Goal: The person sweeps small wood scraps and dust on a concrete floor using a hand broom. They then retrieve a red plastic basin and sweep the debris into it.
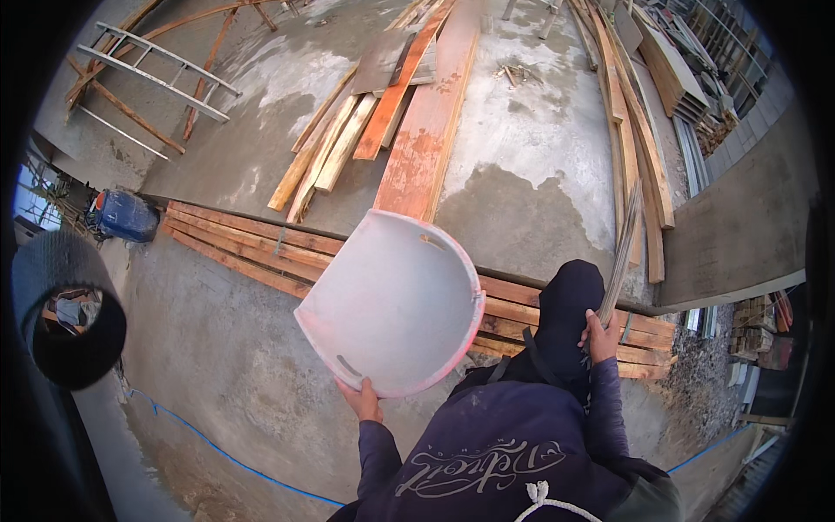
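Observation:
My left hand grips the lower rim of a pale, shallow plastic scoop-shaped pan with a pink-stained edge and two slot handles. The pan is held out before me, its inside facing up and no load visible in it. On the right, my right hand is closed around the lower end of a weathered, splintered strip of wood, which points up and away. Below both hands lies a row of reddish timber beams, partly hidden by the pan and my dark-clothed leg.
Loose boards and a long reddish plank lie ahead on wet concrete. More lumber lies at the right, beside a low concrete wall. An aluminium ladder and a blue drum are at the left. A blue hose crosses the floor.

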`<state>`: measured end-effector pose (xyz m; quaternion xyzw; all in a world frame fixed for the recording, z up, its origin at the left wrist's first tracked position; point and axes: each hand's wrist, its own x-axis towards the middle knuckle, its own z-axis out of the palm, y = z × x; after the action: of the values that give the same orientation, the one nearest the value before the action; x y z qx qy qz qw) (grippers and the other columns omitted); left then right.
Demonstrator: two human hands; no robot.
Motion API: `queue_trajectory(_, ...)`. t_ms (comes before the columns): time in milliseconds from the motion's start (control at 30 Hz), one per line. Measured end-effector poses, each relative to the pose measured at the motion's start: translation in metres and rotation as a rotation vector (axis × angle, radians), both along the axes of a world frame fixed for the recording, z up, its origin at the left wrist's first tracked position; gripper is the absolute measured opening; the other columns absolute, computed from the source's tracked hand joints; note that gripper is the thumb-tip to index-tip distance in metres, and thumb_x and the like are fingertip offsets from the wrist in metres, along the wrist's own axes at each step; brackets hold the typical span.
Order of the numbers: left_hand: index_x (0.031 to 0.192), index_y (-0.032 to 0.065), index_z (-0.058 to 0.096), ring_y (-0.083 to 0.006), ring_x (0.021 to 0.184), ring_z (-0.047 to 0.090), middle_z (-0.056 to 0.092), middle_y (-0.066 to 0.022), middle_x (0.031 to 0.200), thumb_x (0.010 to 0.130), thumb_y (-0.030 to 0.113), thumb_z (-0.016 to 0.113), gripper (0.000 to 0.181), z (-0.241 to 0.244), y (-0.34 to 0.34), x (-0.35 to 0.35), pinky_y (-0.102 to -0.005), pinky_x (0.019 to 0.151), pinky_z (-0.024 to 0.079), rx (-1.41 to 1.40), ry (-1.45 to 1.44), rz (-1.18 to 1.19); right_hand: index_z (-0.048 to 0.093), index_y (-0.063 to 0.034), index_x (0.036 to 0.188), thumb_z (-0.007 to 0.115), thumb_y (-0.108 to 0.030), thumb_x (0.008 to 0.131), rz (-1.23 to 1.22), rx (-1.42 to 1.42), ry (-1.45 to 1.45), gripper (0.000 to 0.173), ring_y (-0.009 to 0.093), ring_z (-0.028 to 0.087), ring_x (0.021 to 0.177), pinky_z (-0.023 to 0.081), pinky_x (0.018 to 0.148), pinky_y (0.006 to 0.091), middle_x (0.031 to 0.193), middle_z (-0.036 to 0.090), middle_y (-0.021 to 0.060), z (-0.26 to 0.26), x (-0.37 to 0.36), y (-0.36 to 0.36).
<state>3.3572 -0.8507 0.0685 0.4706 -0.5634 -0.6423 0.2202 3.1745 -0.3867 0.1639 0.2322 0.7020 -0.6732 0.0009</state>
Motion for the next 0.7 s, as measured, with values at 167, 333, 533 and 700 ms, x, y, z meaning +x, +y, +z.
queue_trajectory(167, 0.155, 0.0019, 0.025, -0.0270, 0.128, 0.052, 0.047, -0.0175, 0.145, 0.087, -0.004, 0.060, 0.077, 0.002, -0.005, -0.119, -0.0352, 0.106, 0.043, -0.160, 0.050, -0.273, 0.048, -0.0048, 0.098, 0.064, -0.018, 0.098, -0.069, -0.066, 0.113, 0.021, 0.013, 0.054, 0.047, 0.048, 0.041, 0.0294, 0.068, 0.049, 0.0030, 0.012, -0.025, -0.027)
queue_trajectory(333, 0.136, -0.0030, 0.049, -0.0239, 0.111, 0.061, 0.063, -0.0140, 0.122, 0.086, -0.002, 0.062, 0.052, 0.002, 0.018, -0.196, -0.0356, 0.098, 0.047, -0.154, -0.045, -0.385, 0.046, -0.0031, 0.102, 0.061, -0.012, 0.098, -0.123, -0.109, 0.132, 0.018, 0.013, 0.055, 0.047, 0.050, 0.042, 0.0306, 0.073, 0.053, 0.0061, -0.011, -0.083, -0.042)
queue_trajectory(533, 0.128, -0.0015, 0.054, -0.0213, 0.104, 0.063, 0.065, -0.0116, 0.115, 0.084, -0.004, 0.062, 0.045, -0.010, 0.012, -0.308, -0.0341, 0.092, 0.050, -0.153, -0.153, -0.493, 0.044, -0.0008, 0.106, 0.061, -0.005, 0.096, -0.149, -0.021, 0.223, 0.020, 0.012, 0.055, 0.049, 0.050, 0.047, 0.0286, 0.074, 0.055, 0.0066, -0.023, -0.191, -0.026)
queue_trajectory(700, 0.125, -0.0001, 0.056, -0.0212, 0.101, 0.066, 0.067, -0.0117, 0.114, 0.081, -0.006, 0.063, 0.045, 0.004, 0.029, -0.450, -0.0336, 0.089, 0.051, -0.131, -0.194, -0.595, 0.045, 0.0013, 0.110, 0.066, -0.007, 0.093, -0.242, -0.251, 0.270, 0.027, 0.013, 0.060, 0.053, 0.051, 0.048, 0.0281, 0.073, 0.058, 0.0071, -0.040, -0.265, -0.006)
